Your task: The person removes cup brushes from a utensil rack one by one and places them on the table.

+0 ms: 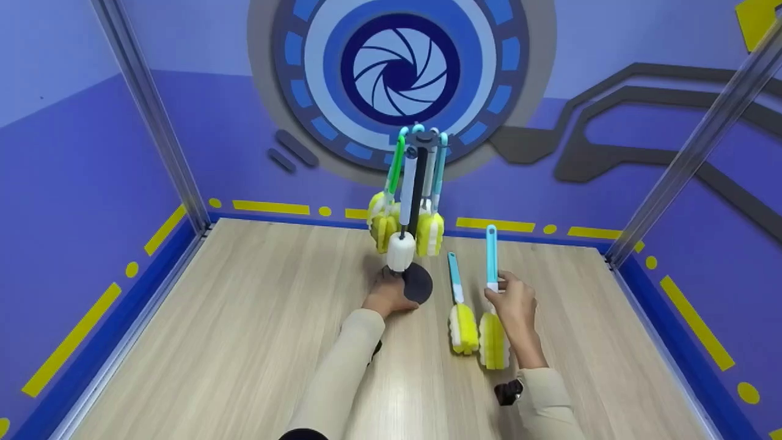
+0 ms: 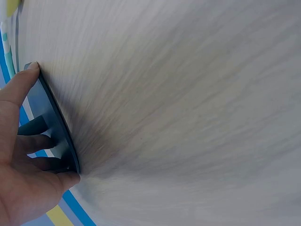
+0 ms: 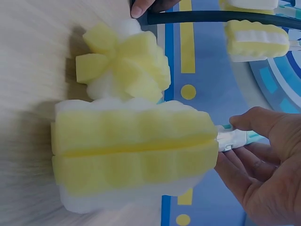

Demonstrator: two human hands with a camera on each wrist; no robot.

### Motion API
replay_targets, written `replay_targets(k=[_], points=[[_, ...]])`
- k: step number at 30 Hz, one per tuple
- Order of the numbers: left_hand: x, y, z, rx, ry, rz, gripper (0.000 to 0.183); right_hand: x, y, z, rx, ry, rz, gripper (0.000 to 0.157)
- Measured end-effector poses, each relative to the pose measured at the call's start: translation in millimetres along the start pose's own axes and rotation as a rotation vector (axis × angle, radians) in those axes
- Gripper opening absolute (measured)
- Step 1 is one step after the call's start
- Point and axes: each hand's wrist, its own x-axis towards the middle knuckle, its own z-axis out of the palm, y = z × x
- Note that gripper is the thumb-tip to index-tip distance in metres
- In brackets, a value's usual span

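Beside the stand [image 1: 420, 284], a loose brush [image 1: 464, 329] lies between the hands [image 1: 514, 299].

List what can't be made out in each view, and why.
Head: the number of brushes on the stand; they overlap.
Head: the left part of the base, covered by the left hand.
Left wrist: what the yellow thing is; the top-left corner cuts it off.
Right wrist: most of the held handle, behind the right hand.

Faint glare lights the tabletop [image 1: 281, 293]; wrist views look dimmer.
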Motion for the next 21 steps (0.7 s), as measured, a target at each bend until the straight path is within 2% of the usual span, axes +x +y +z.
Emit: replay_targets(k=[9,15,21], points=[[3.8,0.6,0.0,0.041,-0.04,-0.01,0.107,7,2,1.4,-0.009,-0.065,0.081,0.045],[2.4,1.7,-2.8,0.018,-0.063,-0.036,0.108,17,4,3.9,-0.011,-0.109,0.12,0.047],[3.2,0.5,-0.3,0.014,-0.034,-0.029,0.108,26,7,12.4,-0.034,-0.137,0.12,0.044]])
